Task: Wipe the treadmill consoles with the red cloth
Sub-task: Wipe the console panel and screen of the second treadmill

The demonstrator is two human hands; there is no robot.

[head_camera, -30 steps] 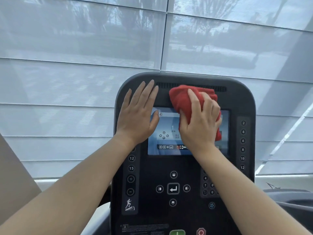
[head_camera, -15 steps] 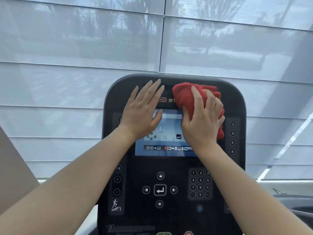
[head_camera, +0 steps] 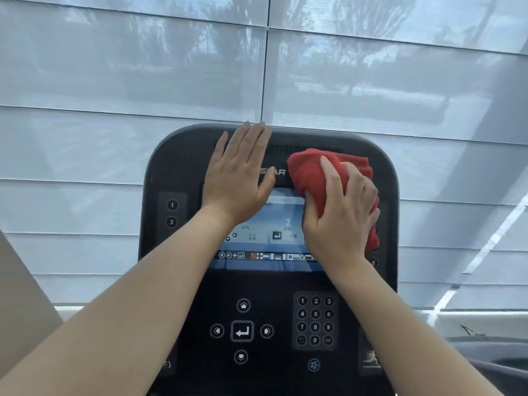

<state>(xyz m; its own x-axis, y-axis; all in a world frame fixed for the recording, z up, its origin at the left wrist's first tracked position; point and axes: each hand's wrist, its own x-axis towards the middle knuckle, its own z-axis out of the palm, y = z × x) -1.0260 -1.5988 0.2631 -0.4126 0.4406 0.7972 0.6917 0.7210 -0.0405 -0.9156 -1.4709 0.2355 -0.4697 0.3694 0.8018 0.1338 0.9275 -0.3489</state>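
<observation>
A black treadmill console (head_camera: 183,167) with a lit blue screen (head_camera: 265,224) stands upright in front of me. My right hand (head_camera: 343,215) presses a bunched red cloth (head_camera: 307,172) against the console's upper right, over the screen's right edge. My left hand (head_camera: 238,178) lies flat with fingers together on the upper left of the console, covering the screen's top left corner and reaching the top rim. Both forearms stretch up from the bottom of the view.
Below the screen are arrow buttons around an enter key (head_camera: 242,331) and a number keypad (head_camera: 315,320). Pale window blinds (head_camera: 114,81) fill the background. A dark curved machine part (head_camera: 500,358) shows at lower right, a beige surface (head_camera: 20,304) at lower left.
My right hand and the red cloth have shifted slightly right and down along the console's top. My left hand slid up to the top rim. The console appears further left as my head turned.
</observation>
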